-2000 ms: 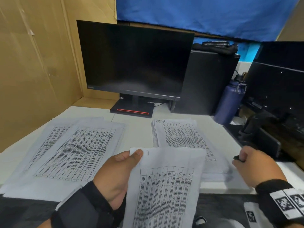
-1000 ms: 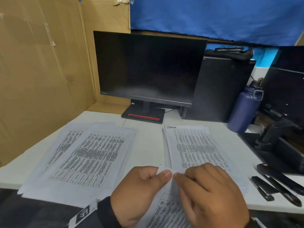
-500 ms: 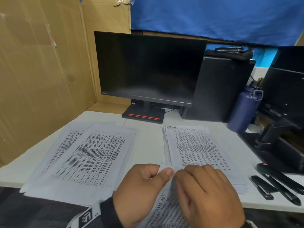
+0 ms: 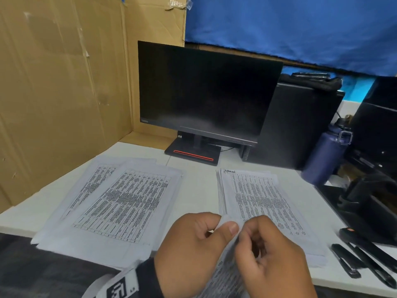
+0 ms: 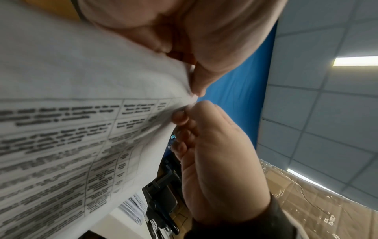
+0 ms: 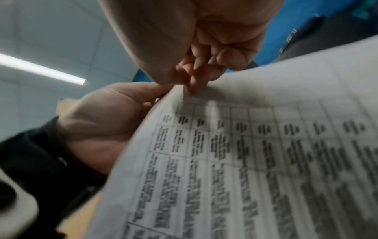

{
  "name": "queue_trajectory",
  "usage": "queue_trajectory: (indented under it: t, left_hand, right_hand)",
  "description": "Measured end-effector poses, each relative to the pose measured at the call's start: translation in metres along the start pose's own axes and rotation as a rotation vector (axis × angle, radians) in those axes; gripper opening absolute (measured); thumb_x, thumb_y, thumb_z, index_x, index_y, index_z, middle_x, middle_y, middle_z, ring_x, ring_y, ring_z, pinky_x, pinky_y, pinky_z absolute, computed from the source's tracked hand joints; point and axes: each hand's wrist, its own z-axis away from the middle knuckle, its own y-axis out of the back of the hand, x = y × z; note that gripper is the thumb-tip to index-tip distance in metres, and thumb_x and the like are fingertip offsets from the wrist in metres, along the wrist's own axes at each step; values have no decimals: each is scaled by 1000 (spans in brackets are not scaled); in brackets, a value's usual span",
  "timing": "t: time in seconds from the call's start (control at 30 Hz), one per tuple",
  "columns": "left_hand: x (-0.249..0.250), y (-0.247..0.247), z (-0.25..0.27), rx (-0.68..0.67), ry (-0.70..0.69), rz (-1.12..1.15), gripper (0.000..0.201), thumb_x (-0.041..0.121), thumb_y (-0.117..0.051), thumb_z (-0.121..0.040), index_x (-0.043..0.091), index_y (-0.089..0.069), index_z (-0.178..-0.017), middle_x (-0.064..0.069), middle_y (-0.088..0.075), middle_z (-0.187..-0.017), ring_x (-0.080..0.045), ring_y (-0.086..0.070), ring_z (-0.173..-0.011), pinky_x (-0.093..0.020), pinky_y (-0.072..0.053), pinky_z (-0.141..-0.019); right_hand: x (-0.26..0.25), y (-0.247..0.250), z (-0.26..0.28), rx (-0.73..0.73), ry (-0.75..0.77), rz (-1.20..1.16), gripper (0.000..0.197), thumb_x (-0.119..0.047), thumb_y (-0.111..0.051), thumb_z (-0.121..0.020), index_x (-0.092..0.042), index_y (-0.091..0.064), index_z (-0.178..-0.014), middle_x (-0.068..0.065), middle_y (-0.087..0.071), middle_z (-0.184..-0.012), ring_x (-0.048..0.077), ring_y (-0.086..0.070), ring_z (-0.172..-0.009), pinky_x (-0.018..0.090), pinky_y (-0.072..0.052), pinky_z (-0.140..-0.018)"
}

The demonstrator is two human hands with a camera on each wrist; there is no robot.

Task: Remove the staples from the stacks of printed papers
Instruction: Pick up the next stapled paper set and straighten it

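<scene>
Pulling too hard at this corner could rip the paper, I think, because my fingertips are picking at it with no tool. The staple is too small for me to see, and it could poke a finger or fall and get lost. My left hand [image 4: 193, 250] is curled up, with the thumb pressed on the top corner of the stapled papers [image 6: 255, 153] to pinch them. My right hand [image 4: 272, 261] is just beside it, touching it, with its fingertips [image 6: 194, 87] bent down and nipping the same corner. I hold these papers up off the white desk [image 4: 199, 190], near me and in the middle. One stack of papers [image 4: 257, 198] lies flat just past my hands, on the right. Loose sheets [image 4: 120, 203] are spread out on the left. Some black tools [image 4: 365, 261] lie on the near right, well apart from my hands.
</scene>
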Motion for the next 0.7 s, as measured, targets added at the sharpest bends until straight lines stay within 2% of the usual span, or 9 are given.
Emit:
queue_trajectory:
  t: [0.07,0.13,0.2,0.27,0.37,0.43,0.53,0.63,0.7]
  left_hand:
    - [4,0,1,38,-22,-19,47,66,-57,-75,23,-75,-81,2,-57,-60,-9,-48,-60,-36,-45,-61]
    - [7,0,2,108,-46,-63,19,58,-62,-81,47,-76,-78,14,-64,-63,4,-54,-61,-26,-47,-63]
    - [6,3,0,120,-87,-134,30,43,-68,-93,53,-69,-65,21,-60,-62,5,-55,-62,-15,-40,-63]
    - [3,8,-4,129,-144,-184,31,36,-65,-97,43,-69,-67,21,-60,-65,2,-57,-65,-15,-40,-63]
    - [3,19,-11,133,-224,-268,30,44,-57,-93,21,-71,-79,7,-64,-73,-9,-63,-73,-27,-49,-70]
    - [5,25,-16,165,-255,-303,33,45,-56,-92,18,-70,-78,3,-64,-76,-10,-62,-74,-24,-48,-69]
    - [13,32,-17,199,-264,-312,31,39,-61,-96,17,-69,-75,10,-60,-70,-4,-58,-69,-12,-39,-62]
    - [18,37,-17,182,-238,-244,28,29,-65,-99,18,-71,-73,15,-58,-62,-1,-54,-61,-12,-37,-60]
    - [14,39,-20,177,-237,-199,28,32,-64,-99,19,-73,-76,10,-60,-63,-2,-53,-60,-19,-43,-61]
  right_hand:
    - [-5,-5,-4,-6,-119,-120,21,-12,-72,-77,-24,-58,-68,-4,-55,-51,5,-49,-46,10,-38,-48]
    - [-9,-12,-7,-30,-214,-224,16,-11,-71,-80,-21,-61,-72,2,-55,-50,10,-47,-46,15,-38,-49]
    - [-11,-21,-10,-8,-280,-361,18,-7,-70,-83,-18,-61,-72,12,-59,-56,16,-49,-50,22,-39,-52]
    - [-14,-29,-13,24,-313,-451,20,-5,-69,-84,-17,-61,-69,16,-62,-59,16,-49,-52,26,-39,-52]
    - [-22,-38,-21,65,-320,-519,21,-8,-67,-83,-21,-62,-68,13,-65,-60,13,-49,-50,27,-39,-52]
    - [-25,-44,-27,97,-321,-543,21,-10,-67,-87,-22,-63,-70,16,-63,-60,17,-51,-51,31,-41,-54]
    - [-34,-50,-34,154,-314,-610,14,-20,-64,-84,-20,-62,-70,16,-62,-61,24,-53,-56,40,-46,-60]
    - [-40,-53,-36,171,-275,-609,26,-5,-63,-90,-21,-61,-69,8,-64,-61,21,-56,-57,38,-47,-62]
    - [-46,-51,-39,186,-260,-625,33,2,-58,-90,-21,-61,-68,6,-65,-63,18,-57,-57,37,-48,-64]
